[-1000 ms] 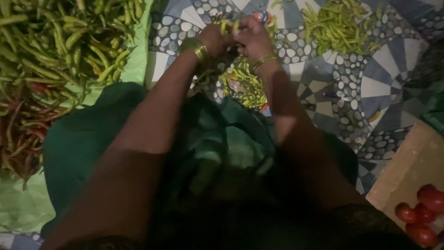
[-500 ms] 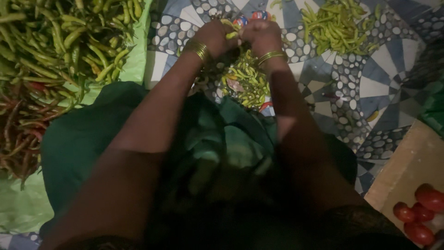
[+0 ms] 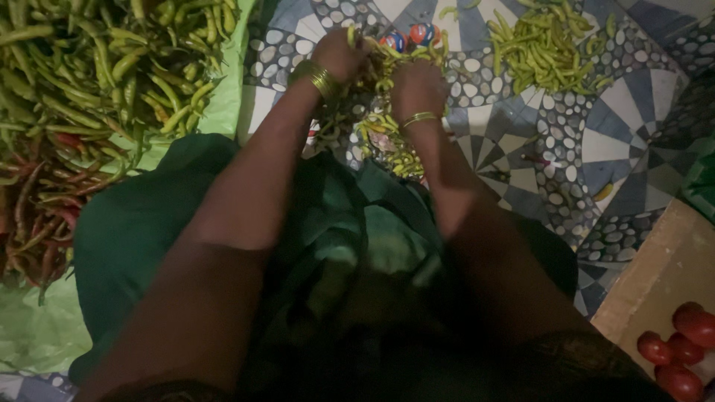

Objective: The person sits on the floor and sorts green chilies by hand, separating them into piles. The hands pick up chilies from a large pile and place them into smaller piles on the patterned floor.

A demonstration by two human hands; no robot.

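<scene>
Floor (image 3: 633, 149): patterned mosaic tiles, dimly lit | left hand (image 3: 339, 53), right hand (image 3: 417, 88): fingers clamping green chillies (image 3: 387, 130) lying piled on floor | big chilli heap (image 3: 89, 82) lying on green sheet (image 3: 223, 104) | tomatoes (image 3: 681, 346) sitting lower right

Bare patterned floor (image 3: 618, 141) is left open at the right edge, between far green chilli pile (image 3: 547, 45) and tomatoes (image 3: 681, 346). Left edge is blocked by heaped chillies (image 3: 97, 82) on green cloth (image 3: 231, 89).

Red tomatoes (image 3: 681, 346) on cardboard (image 3: 659, 272)
</scene>
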